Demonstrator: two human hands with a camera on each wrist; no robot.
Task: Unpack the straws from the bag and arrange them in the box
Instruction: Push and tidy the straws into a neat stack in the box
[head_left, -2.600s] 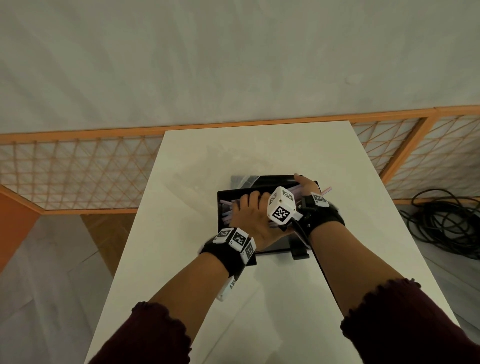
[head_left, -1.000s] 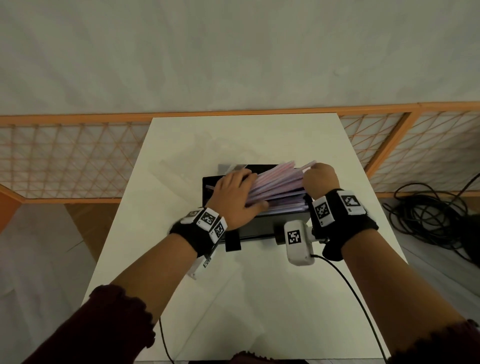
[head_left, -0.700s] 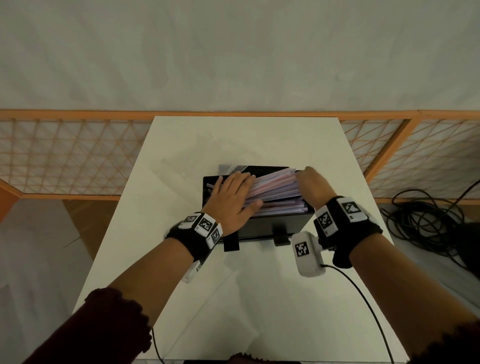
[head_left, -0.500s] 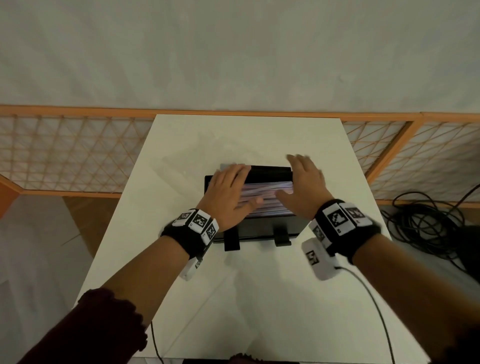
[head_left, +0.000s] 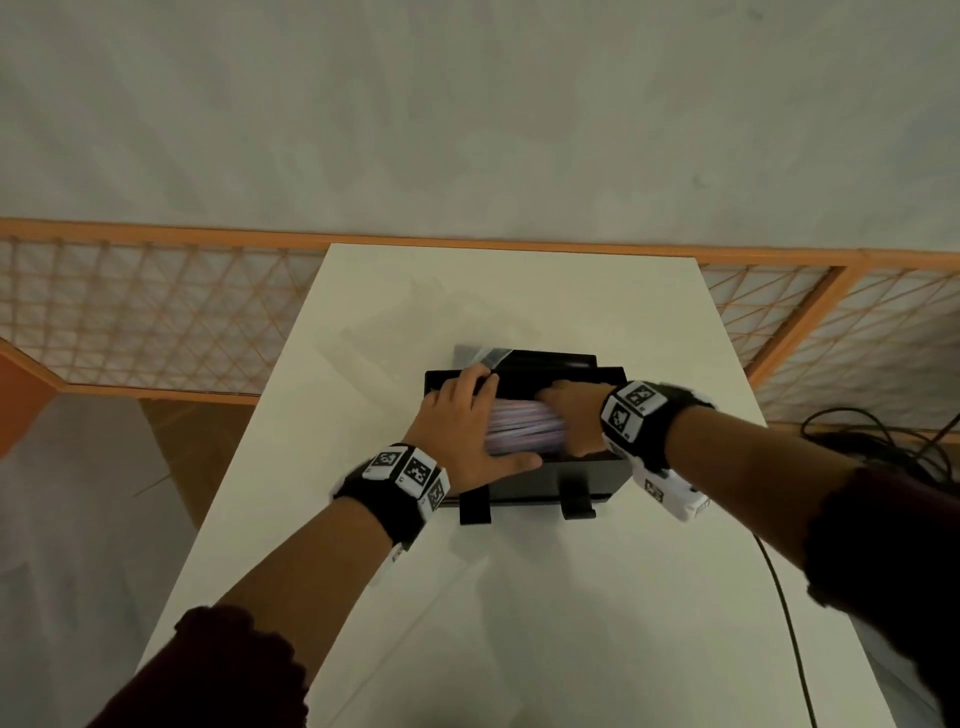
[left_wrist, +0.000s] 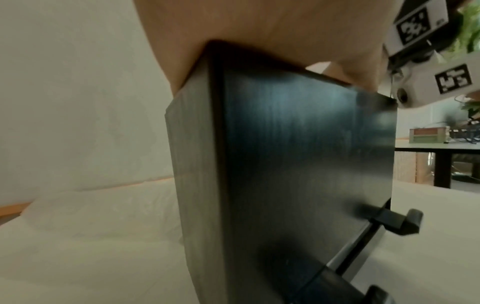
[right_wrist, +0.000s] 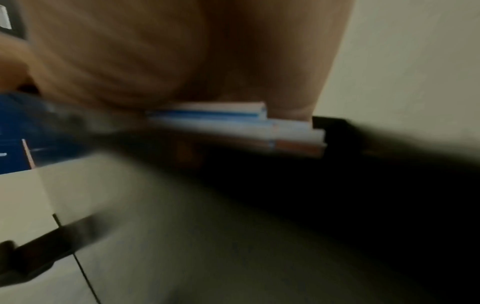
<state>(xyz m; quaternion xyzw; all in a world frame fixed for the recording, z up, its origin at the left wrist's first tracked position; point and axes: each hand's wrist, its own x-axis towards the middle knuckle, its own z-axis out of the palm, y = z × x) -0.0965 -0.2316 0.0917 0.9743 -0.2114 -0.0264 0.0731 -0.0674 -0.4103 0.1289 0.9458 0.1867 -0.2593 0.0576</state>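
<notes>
Pale straws (head_left: 522, 428) lay bundled in a black box (head_left: 566, 475) on the white worktop (head_left: 519, 597), between both hands: left hand (head_left: 462, 431) flat, fingers straight, on their left end; right hand (head_left: 574, 415) pressing their right end, its grip unclear.

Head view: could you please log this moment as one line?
straws in black box | left hand flat on straws | right hand pressing straws | table

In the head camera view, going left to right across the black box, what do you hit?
Left hand → straws → right hand → right wrist band with markers, all over the black box.
</notes>
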